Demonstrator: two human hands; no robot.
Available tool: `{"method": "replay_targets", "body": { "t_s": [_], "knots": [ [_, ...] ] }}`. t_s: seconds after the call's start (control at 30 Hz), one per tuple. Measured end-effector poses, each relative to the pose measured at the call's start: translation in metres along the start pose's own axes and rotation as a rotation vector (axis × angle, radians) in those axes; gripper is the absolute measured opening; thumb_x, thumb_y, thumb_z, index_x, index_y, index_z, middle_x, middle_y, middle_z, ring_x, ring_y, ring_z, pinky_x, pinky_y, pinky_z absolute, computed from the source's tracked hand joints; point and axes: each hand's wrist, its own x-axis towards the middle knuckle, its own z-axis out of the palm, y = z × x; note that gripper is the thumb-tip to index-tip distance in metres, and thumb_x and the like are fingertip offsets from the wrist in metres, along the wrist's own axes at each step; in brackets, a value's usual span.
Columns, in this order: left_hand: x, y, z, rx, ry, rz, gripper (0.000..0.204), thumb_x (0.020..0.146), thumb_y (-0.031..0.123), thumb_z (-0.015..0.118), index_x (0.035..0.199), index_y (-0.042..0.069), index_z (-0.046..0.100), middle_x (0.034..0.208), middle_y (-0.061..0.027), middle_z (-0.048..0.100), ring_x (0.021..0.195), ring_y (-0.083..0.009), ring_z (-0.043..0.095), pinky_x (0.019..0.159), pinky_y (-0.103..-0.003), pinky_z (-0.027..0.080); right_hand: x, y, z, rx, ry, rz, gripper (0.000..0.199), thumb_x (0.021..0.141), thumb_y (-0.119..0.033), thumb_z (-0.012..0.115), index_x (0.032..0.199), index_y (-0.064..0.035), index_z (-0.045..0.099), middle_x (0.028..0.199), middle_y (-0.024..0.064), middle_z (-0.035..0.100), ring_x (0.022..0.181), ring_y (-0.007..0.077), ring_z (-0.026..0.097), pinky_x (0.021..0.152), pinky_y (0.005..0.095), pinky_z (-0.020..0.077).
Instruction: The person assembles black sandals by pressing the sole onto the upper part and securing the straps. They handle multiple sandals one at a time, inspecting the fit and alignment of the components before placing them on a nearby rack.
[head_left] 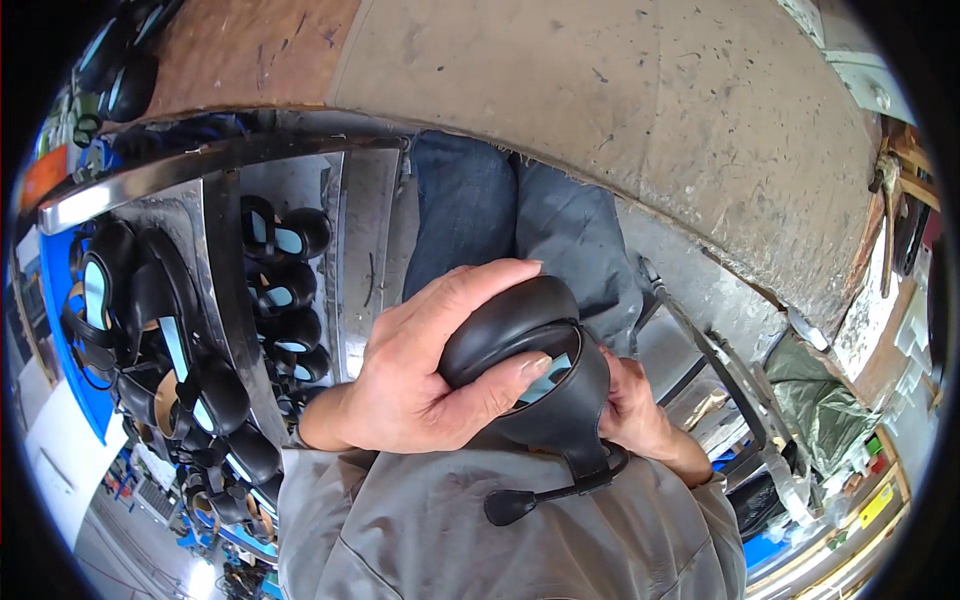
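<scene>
A black shoe (524,312) with a light blue insole is held above my lap, close to my body. My left hand (425,375) wraps over its rounded toe, fingers across the top and thumb at the edge of the opening. On the shoe's other side, my right hand (634,408) grips near the heel; its fingertips are partly hidden behind the shoe. A black strap (512,506) with a wide rounded end hangs from the shoe toward my grey top.
A worn brown workbench (600,90) spans the far side. To my left stands a metal-edged rack (222,270) beside many black shoes (215,395) with light blue insoles. At right are a metal frame (720,370) and a dark green plastic sheet (815,400).
</scene>
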Motion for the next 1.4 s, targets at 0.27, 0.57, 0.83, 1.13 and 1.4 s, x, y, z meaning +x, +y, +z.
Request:
{"method": "replay_targets", "body": {
  "t_s": [0.27,0.57,0.83,1.13,1.4],
  "knots": [
    [-0.002,-0.004,0.008,0.046,0.06,0.093,0.046,0.078,0.004,0.071,0.119,-0.007,0.053,0.095,-0.0176,0.064,0.079,-0.024,0.067,0.068,-0.029,0.052,0.002,-0.012,-0.001,-0.048,-0.004,0.003,0.053,0.071,0.011,0.046,0.124,0.0065,0.043,0.086,0.0243,0.061,0.076,0.041,0.063,0.065,0.0419,0.0508],
    [0.004,0.004,-0.001,0.035,-0.045,0.007,0.04,0.078,0.006,0.067,0.114,-0.007,0.055,0.098,-0.0185,0.067,0.085,-0.0216,0.066,0.076,-0.028,0.05,0.004,-0.015,-0.008,0.034,-0.026,0.07,0.042,0.076,0.01,0.049,0.118,0.0077,0.047,0.084,0.0229,0.061,0.073,0.0407,0.063,0.063,0.0414,0.0505],
    [0.025,0.033,-0.005,0.448,-0.214,-0.03,0.038,0.07,0.005,0.072,0.105,-0.001,0.062,0.085,-0.0142,0.064,0.071,-0.0256,0.065,0.062,-0.031,0.051,0.002,-0.02,-0.002,-0.116,0.019,0.024,0.037,0.076,0.006,0.052,0.113,0.008,0.049,0.077,0.0208,0.059,0.065,0.0382,0.062,0.056,0.0427,0.0499],
    [0.028,0.019,-0.006,0.305,-0.229,0.038,0.034,0.07,0.003,0.073,0.103,-0.002,0.064,0.084,-0.0143,0.064,0.073,-0.0257,0.065,0.064,-0.032,0.051,0.004,-0.015,-0.004,0.011,0.021,0.095,0.028,0.08,0.004,0.053,0.108,0.0029,0.053,0.078,0.0187,0.06,0.067,0.0324,0.065,0.055,0.0364,0.0498],
    [-0.02,-0.03,0.033,-0.376,0.002,0.101,0.083,0.072,0.016,0.081,0.136,-0.011,0.035,0.134,-0.0193,0.044,0.122,-0.0241,0.046,0.101,-0.032,0.035,0.0,0.001,-0.022,0.632,0.189,0.187,0.018,0.081,-0.006,0.068,0.096,0.0029,0.063,0.09,0.0061,0.068,0.081,0.013,0.064,0.072,0.0267,0.0494]
  ]
}}
